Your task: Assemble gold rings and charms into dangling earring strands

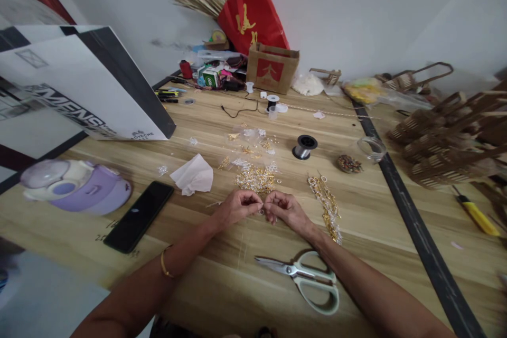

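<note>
Trinkets [255, 178] lie loose, presumably left to do; bunch [328, 206] set apart, seemingly done. Left hand [236, 206], right hand [290, 211]: fingers pinched nearly closed, contents too small to tell.

Small, shiny gold and silver bits [255, 178], streaky light brown wooden table [222, 285]
The metal scissors [291, 270] have pale green handles, the big pointy bag [253, 8] is red with yellow writing, and the round plastic bottle [89, 190] is purple and cream.
</note>
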### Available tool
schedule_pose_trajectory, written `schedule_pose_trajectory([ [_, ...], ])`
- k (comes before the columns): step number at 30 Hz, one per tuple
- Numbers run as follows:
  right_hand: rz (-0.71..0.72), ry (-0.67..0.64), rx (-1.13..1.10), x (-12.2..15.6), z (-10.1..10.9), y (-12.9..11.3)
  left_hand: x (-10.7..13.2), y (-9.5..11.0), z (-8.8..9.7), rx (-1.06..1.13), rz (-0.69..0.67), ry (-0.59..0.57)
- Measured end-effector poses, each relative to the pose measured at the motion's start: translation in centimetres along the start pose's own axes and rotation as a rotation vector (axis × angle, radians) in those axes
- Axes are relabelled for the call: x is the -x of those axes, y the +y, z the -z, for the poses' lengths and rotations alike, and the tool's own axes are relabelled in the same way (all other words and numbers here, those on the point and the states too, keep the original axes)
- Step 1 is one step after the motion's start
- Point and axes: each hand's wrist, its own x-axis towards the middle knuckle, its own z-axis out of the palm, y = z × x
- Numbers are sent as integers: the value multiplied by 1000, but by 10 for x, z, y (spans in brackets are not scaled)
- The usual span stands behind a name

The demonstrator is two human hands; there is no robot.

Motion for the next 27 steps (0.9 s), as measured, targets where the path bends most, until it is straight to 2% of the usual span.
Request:
schedule_pose_trajectory([
  [27,38,-32,25,2,1,-3,-1,-1,2,14,-24,51],
])
